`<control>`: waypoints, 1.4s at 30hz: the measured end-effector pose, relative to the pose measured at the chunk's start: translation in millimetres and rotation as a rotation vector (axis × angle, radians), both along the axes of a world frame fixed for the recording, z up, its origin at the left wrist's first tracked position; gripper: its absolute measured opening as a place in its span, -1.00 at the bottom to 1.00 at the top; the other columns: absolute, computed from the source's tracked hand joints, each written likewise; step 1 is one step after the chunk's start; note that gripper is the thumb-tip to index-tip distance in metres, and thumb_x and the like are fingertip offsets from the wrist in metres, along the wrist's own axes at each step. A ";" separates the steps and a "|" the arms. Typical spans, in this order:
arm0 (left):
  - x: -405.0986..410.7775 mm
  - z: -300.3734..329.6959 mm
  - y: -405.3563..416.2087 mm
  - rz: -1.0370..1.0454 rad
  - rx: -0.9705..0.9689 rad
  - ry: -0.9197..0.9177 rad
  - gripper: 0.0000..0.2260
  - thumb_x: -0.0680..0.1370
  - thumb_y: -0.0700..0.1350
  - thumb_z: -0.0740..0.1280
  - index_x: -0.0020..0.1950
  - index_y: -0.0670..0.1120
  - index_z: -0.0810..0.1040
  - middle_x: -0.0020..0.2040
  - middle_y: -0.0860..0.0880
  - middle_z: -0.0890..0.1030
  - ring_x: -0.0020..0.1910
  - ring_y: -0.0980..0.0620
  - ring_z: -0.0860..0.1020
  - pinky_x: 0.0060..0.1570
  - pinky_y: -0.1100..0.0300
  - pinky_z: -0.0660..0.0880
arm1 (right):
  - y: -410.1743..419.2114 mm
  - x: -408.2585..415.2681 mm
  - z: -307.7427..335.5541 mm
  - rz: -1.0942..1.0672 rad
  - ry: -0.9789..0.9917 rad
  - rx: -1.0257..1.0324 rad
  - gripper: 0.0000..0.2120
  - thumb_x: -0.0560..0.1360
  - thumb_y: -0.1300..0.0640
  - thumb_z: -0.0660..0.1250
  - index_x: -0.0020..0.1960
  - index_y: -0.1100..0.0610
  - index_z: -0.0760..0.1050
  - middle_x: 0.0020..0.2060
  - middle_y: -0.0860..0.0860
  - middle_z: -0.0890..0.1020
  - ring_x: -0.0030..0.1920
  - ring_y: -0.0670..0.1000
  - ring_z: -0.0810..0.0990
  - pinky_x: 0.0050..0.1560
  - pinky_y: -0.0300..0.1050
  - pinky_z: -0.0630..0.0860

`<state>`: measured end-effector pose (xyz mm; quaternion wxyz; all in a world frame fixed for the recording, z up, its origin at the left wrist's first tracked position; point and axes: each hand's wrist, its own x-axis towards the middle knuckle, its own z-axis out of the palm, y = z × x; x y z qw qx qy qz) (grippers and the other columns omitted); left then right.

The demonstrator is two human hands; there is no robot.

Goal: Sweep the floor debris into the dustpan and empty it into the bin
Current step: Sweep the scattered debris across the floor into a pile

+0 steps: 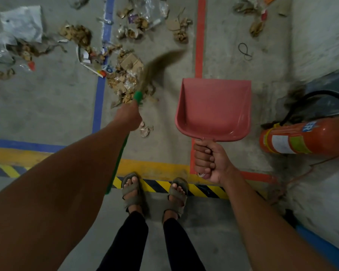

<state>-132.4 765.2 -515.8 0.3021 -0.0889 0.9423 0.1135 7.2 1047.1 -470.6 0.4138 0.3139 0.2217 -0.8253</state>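
Two tools are held: the broom (145,81) is gripped by the left hand (130,116), bristles blurred over the debris (123,75) ahead-left; the dustpan (213,108) handle is wrapped by right hand (208,161) fingers (203,159), raised, mouth forward, just right of the pile.

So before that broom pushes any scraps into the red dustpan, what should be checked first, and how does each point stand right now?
1. Left hand grips the broom firmly: ok.
2. Right hand holds the dustpan by its handle: ok.
3. Dustpan has room: ok, nothing visible inside.
4. Dustpan lip resting on the floor: cannot tell; it appears held up.
5. Cardboard scraps gathered within the broom's reach: ok.
6. Fire extinguisher out of the sweeping path: ok, it lies off to the right.
7. Bin nearby: cannot tell, none in view.
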 end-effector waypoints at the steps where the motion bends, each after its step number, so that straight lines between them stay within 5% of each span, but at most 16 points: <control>1: -4.6 3.6 -8.2 0.047 0.027 0.030 -0.55 0.65 -0.23 0.18 0.55 -0.04 0.31 0.01 -0.15 0.49 -0.08 -0.12 0.60 -0.10 -0.03 0.64 | -5.6 -0.3 1.0 -0.005 -0.002 -0.002 -0.60 0.63 0.13 0.17 -0.32 0.00 0.08 -0.59 -0.08 0.05 -0.64 -0.11 -0.01 -0.63 -0.30 0.05; 4: -13.4 13.8 -42.2 0.246 0.302 0.048 -0.51 0.67 -0.12 0.24 0.61 0.07 0.29 0.06 -0.13 0.59 -0.17 -0.10 0.67 -0.19 0.04 0.66 | -23.1 -3.4 7.6 -0.029 -0.004 -0.021 -0.60 0.61 0.13 0.19 -0.33 0.00 0.10 -0.61 -0.09 0.08 -0.64 -0.11 0.00 -0.64 -0.28 0.07; 8: -11.7 34.1 -96.0 0.375 0.599 -0.225 -0.53 0.66 -0.17 0.32 0.57 0.07 0.40 0.17 -0.25 0.61 -0.25 -0.13 0.64 -0.31 0.05 0.64 | -50.4 -10.2 23.2 -0.044 0.004 -0.013 -0.60 0.62 0.13 0.17 -0.38 0.02 0.20 -0.64 -0.10 0.15 -0.65 -0.11 0.02 -0.60 -0.25 0.02; 11: -3.2 49.4 -131.2 0.184 0.588 -0.478 -0.55 0.67 -0.20 0.31 0.56 0.05 0.41 0.14 -0.26 0.61 -0.28 -0.09 0.63 -0.32 0.11 0.61 | -72.8 -15.8 33.5 -0.071 0.016 -0.012 -0.61 0.62 0.12 0.17 -0.38 0.02 0.21 -0.65 -0.10 0.18 -0.65 -0.11 0.03 -0.60 -0.25 0.02; 16: 7.2 57.7 -169.7 -0.045 0.363 -0.732 -0.53 0.66 -0.28 0.27 0.57 -0.08 0.39 -0.28 -0.13 0.67 -0.43 -0.12 0.57 -0.25 0.00 0.56 | -105.3 -22.4 39.8 -0.087 0.025 -0.028 -0.60 0.61 0.11 0.19 -0.39 0.02 0.22 -0.64 -0.11 0.16 -0.65 -0.11 0.01 -0.59 -0.24 0.00; 20: -0.7 40.7 -193.2 -0.093 0.181 -0.576 -0.58 0.65 -0.22 0.27 0.52 -0.10 0.45 0.07 -0.19 0.58 -0.30 -0.16 0.66 -0.16 -0.01 0.65 | -124.8 -28.3 33.7 -0.049 0.015 -0.025 -0.61 0.61 0.11 0.20 -0.38 0.01 0.21 -0.61 -0.11 0.11 -0.65 -0.11 0.02 -0.61 -0.25 0.04; 25: -23.3 23.7 -206.5 -0.061 0.036 -0.237 -0.74 0.64 -0.14 0.24 0.30 -0.14 0.56 -0.06 -0.18 0.61 -0.33 -0.11 0.68 -0.33 0.08 0.63 | -147.2 -39.2 25.7 -0.012 0.027 -0.012 -0.62 0.61 0.11 0.17 -0.38 0.02 0.21 -0.64 -0.10 0.16 -0.65 -0.12 0.03 -0.65 -0.29 0.14; 28: -36.7 20.4 -203.5 -0.040 -0.048 -0.077 -0.67 0.64 -0.11 0.22 0.40 -0.09 0.48 0.09 -0.25 0.57 -0.11 -0.22 0.62 -0.15 0.01 0.59 | -157.7 -47.9 24.8 0.005 0.020 -0.013 -0.62 0.60 0.11 0.16 -0.38 0.01 0.21 -0.63 -0.10 0.13 -0.65 -0.11 0.03 -0.64 -0.29 0.11; 33: -38.9 27.7 -207.1 0.115 0.175 0.094 -0.58 0.68 -0.06 0.18 0.56 0.02 0.36 0.07 -0.23 0.61 -0.15 -0.17 0.66 -0.01 -0.05 0.65 | -170.2 -65.6 28.6 0.020 0.039 -0.025 -0.61 0.61 0.11 0.17 -0.38 0.01 0.19 -0.64 -0.11 0.17 -0.66 -0.12 0.05 -0.63 -0.28 0.09; 38: -15.0 42.3 -220.2 0.213 0.472 0.011 -0.53 0.67 -0.11 0.29 0.60 -0.01 0.36 -0.07 -0.16 0.67 -0.41 0.06 0.63 -0.36 0.29 0.57 | -177.2 -79.3 40.8 0.023 0.036 -0.010 -0.59 0.64 0.11 0.13 -0.39 0.02 0.23 -0.65 -0.10 0.17 -0.66 -0.11 0.02 -0.64 -0.28 0.09; 42: -7.9 38.7 -229.2 0.158 0.481 -0.282 -0.56 0.66 -0.15 0.31 0.55 0.00 0.43 -0.12 -0.13 0.63 -0.39 -0.01 0.62 -0.38 0.19 0.57 | -178.6 -85.2 46.6 0.033 0.041 -0.014 -0.57 0.65 0.10 0.10 -0.40 0.03 0.25 -0.65 -0.10 0.19 -0.66 -0.11 0.02 -0.65 -0.28 0.11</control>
